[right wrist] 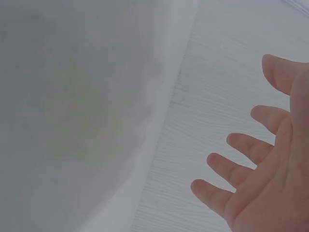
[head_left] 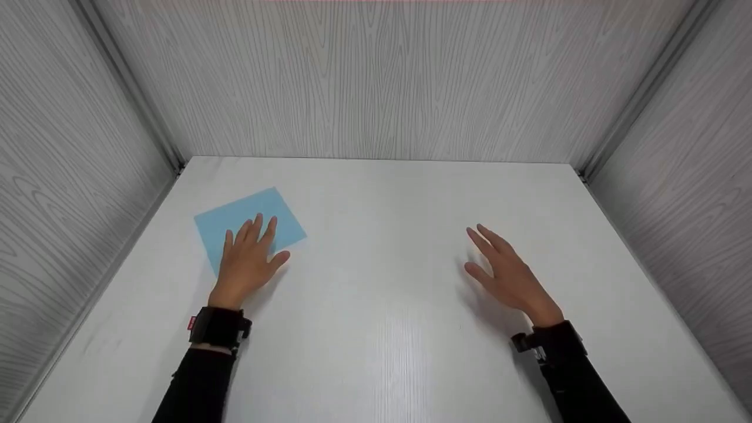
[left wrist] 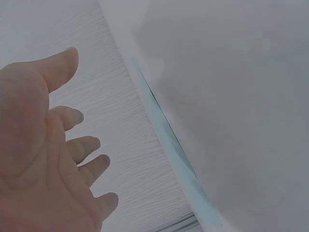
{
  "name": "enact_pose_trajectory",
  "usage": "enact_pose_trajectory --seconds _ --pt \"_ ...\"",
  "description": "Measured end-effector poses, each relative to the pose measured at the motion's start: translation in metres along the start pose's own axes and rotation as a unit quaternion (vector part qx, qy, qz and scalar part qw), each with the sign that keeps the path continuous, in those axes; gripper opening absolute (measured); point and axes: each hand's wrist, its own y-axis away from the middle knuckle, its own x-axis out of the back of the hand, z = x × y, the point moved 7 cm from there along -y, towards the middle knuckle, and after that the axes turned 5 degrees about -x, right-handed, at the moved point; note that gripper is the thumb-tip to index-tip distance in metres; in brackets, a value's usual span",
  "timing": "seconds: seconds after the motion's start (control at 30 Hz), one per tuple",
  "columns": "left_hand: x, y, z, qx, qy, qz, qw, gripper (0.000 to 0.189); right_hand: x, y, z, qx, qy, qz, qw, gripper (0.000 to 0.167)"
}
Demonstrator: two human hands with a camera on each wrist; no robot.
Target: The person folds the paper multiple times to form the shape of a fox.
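Light blue sheet (head_left: 238, 211): on white tabletop (head_left: 376, 264), under left fingers, running past their tips and out both sides. Left hand (head_left: 245, 261): hovers over sheet, fingers and thumb spread wide; black wrist strap (head_left: 216, 326) behind them. Right hand (head_left: 511, 276): well right of left fingers, hovers over tabletop, fingers spread wide, thumb out toward the left

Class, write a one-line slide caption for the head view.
An open left hand over a blue sheet, an open right hand over the white table.
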Motion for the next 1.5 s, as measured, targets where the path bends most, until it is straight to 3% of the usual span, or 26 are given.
enact_pose_trajectory --seconds 0.23,0.37,0.5,0.77,0.97,1.5 --pt "-0.001 -0.008 -0.039 0.03 0.019 -0.032 0.9989 0.078 -0.014 -0.007 -0.025 0.041 -0.081 -0.038 0.9951 0.071" --pt "-0.001 -0.006 -0.057 0.054 0.035 -0.052 0.9966 0.078 -0.026 -0.012 -0.034 0.044 -0.124 -0.071 0.9888 0.071" --pt "-0.004 -0.004 -0.066 0.075 0.047 -0.083 0.9926 0.079 -0.037 -0.015 -0.035 0.028 -0.159 -0.093 0.9825 0.072" --pt "-0.008 -0.005 -0.071 0.09 0.048 -0.132 0.986 0.077 -0.045 -0.018 -0.036 0.021 -0.203 -0.116 0.9721 0.074" --pt "-0.009 -0.008 -0.056 0.08 0.063 -0.138 0.9851 0.074 -0.048 -0.018 -0.037 0.023 -0.201 -0.122 0.9716 0.075" --pt "-0.026 -0.013 0.02 0.004 0.038 -0.098 0.9944 0.059 -0.054 -0.018 -0.042 0.023 -0.201 -0.126 0.9713 0.073"
